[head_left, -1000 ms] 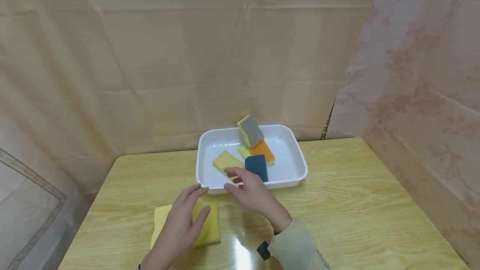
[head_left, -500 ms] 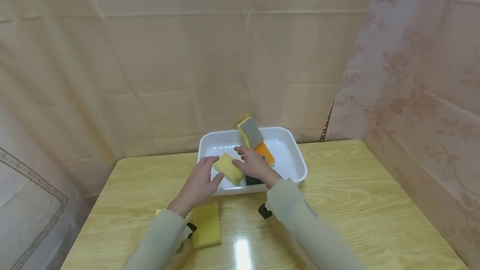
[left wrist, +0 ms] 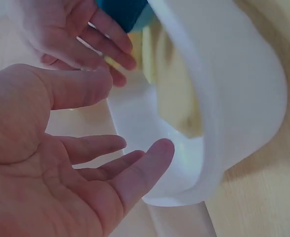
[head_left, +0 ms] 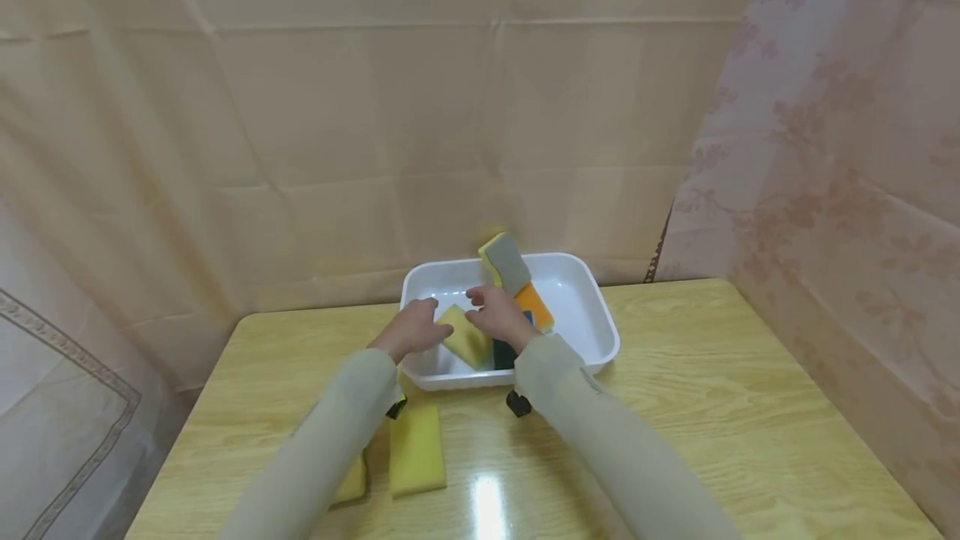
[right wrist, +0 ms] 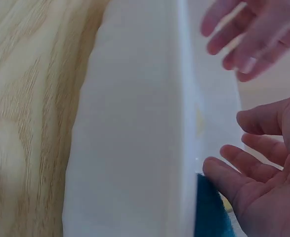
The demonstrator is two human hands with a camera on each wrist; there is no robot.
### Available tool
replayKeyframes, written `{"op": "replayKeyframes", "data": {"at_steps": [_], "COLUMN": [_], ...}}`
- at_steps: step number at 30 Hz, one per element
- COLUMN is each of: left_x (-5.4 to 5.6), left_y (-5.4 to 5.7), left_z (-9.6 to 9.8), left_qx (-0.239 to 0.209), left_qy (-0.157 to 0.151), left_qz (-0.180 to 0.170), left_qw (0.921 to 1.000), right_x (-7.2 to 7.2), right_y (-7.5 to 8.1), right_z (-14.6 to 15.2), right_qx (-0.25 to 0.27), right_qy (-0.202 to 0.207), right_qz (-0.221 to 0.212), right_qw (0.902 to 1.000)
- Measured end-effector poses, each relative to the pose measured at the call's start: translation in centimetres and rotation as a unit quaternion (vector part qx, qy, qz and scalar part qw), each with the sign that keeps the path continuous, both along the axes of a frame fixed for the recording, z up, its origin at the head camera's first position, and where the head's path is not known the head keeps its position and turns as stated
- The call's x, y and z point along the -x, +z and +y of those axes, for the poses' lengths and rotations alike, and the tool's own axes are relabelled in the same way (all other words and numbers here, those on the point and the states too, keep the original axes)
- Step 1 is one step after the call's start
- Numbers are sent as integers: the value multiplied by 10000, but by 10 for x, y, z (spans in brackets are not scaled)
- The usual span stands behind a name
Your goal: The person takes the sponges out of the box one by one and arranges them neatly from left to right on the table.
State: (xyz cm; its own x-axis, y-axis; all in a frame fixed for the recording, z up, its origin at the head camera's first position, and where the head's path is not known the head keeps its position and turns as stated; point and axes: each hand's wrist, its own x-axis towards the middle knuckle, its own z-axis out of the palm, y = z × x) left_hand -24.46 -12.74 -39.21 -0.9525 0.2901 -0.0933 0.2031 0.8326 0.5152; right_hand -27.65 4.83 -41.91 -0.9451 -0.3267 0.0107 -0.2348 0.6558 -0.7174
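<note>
Both hands reach over the white tray (head_left: 577,307) near the table's back edge. My left hand (head_left: 414,329) is above the tray's left part, and in the left wrist view its fingers are spread with nothing between them. Close to its right, my right hand (head_left: 501,315) hovers with loosely bent fingers, also holding nothing. Between the two lies a flat yellow sponge (head_left: 467,338) inside the tray. Under the right hand is a dark teal sponge (right wrist: 209,207), partly hidden. Behind it are an orange sponge (head_left: 536,307) and a grey-and-yellow sponge (head_left: 507,263) leaning on the back rim.
On the wooden table (head_left: 697,407), in front of the tray, lies a yellow rectangular sponge (head_left: 417,450). Another yellow sponge (head_left: 351,483) is partly covered by the left sleeve. A beige curtain (head_left: 337,148) hangs right behind the table, and a flowered cloth (head_left: 847,215) hangs on the right.
Both hands have moved forward from the front rim to over the tray. The left hand has left the area above the sponges on the table.
</note>
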Motion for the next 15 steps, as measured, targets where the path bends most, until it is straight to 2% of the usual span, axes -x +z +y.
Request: {"op": "replayKeyframes", "data": {"at_steps": [3, 7, 11, 15], "left_x": [9, 20, 26, 31], "left_y": [5, 7, 3, -3], "left_z": [3, 6, 8, 11], "left_qx": [247, 568, 519, 800], "left_qy": [157, 483, 773, 805], "left_qz": [-260, -770, -1146, -1176], "left_qw": [9992, 9942, 9890, 9866], "right_x": [6, 9, 8, 10], "right_y": [-5, -6, -3, -3], "right_z": [-4, -10, -13, -14], "right_qx": [-617, -1421, -1640, -1652], "right_qy": [86, 142, 94, 101], "right_qz": [158, 240, -85, -231], "right_qw": [9979, 9895, 9864, 9859]}}
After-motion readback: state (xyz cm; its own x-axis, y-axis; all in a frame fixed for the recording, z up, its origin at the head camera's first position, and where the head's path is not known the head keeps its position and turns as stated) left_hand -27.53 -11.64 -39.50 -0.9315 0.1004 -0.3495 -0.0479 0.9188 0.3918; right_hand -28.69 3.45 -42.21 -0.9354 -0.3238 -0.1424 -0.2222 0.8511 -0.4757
